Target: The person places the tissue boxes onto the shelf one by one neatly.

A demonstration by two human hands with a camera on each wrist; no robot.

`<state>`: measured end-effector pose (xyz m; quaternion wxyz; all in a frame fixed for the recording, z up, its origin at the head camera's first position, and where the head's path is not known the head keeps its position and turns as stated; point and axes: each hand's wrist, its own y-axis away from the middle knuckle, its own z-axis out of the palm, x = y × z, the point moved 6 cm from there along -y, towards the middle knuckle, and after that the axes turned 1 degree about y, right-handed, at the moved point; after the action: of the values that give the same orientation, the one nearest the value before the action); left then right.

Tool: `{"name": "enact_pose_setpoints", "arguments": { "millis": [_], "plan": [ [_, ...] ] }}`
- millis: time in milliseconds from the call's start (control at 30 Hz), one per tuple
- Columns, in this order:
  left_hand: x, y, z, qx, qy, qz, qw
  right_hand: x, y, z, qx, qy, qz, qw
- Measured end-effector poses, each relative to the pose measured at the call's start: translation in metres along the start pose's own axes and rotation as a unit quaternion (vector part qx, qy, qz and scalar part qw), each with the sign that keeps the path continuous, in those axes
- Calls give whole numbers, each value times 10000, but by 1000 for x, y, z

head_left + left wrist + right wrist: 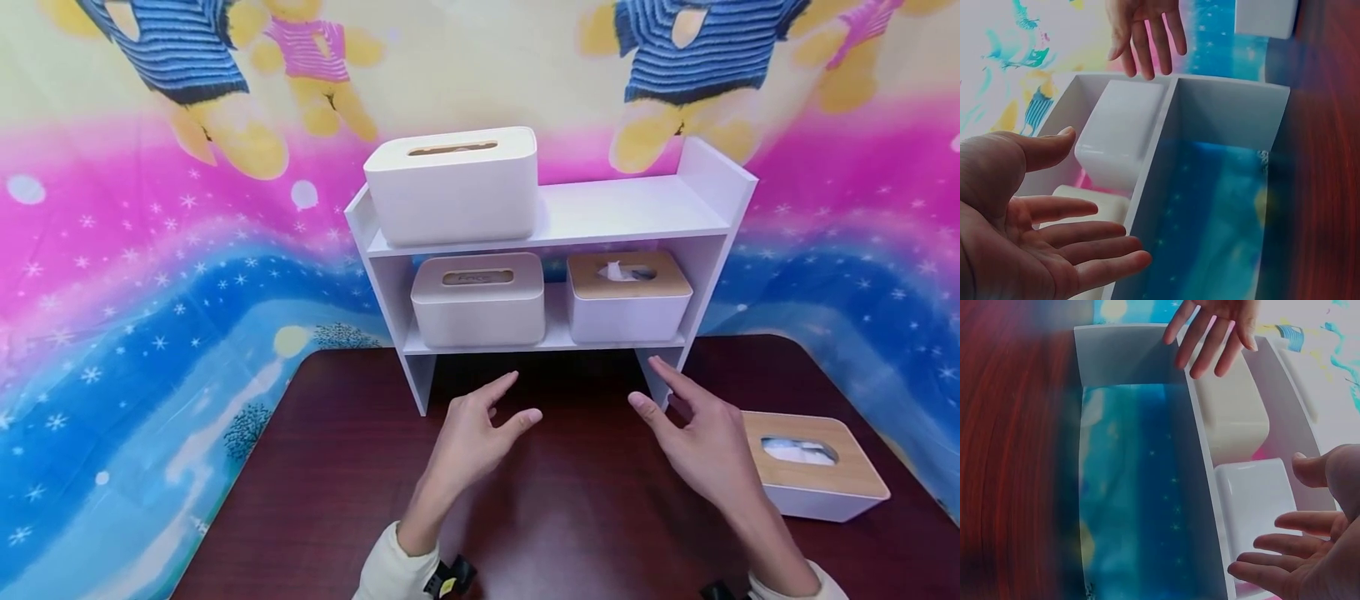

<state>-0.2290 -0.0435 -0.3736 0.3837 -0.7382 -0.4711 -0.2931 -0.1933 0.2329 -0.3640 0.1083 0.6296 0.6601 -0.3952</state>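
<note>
White shelf (pixel 630 208) on a dark red-brown counter (pixel 337 467). White tissue boxes; the one at 3 o'clock (pixel 813 467) has a tan wood-grain lid. Backdrop (pixel 150 275): pink, blue, yellow, with white stars and striped bears.

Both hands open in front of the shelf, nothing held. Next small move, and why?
Probably bring both hands forward onto the sides of a middle-shelf tissue box. The left hand and right hand are open, palms facing, level with the all-white box and the wood-lidded box; which one I can't tell.

Right hand (pixel 1310 550) open beside white shelf (pixel 1135 356) (two tissue boxes (pixel 1235 419) inside); left hand (pixel 1216 325) opposite.
</note>
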Motion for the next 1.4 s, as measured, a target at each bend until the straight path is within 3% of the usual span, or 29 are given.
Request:
{"name": "enact_pose_setpoints", "arguments": {
  "millis": [233, 433, 633, 800, 967, 1400],
  "plan": [
    [2, -3, 20, -127, 68, -133, 9998, 4, -3, -4, 131, 193, -13, 9997],
    [11, -6, 44, -339, -157, -65, 9993, 15, -2, -2, 34, 369, 3, 9993],
    [19, -8, 73, -601, -142, -168, 9979, 49, 3, -14, -63, 696, 387, 9968],
    [28, -12, 100, -592, -218, -41, 9980, 75, 8, -30, -84, 964, 560, 9937],
    [38, -10, 133, -795, -252, -54, 9965, 105, 21, -50, -171, 1152, 842, 9896],
    [58, 1, 205, -1382, -452, -141, 9893, 170, 54, -78, -13, 1880, 1623, 9687]
  ]
}}
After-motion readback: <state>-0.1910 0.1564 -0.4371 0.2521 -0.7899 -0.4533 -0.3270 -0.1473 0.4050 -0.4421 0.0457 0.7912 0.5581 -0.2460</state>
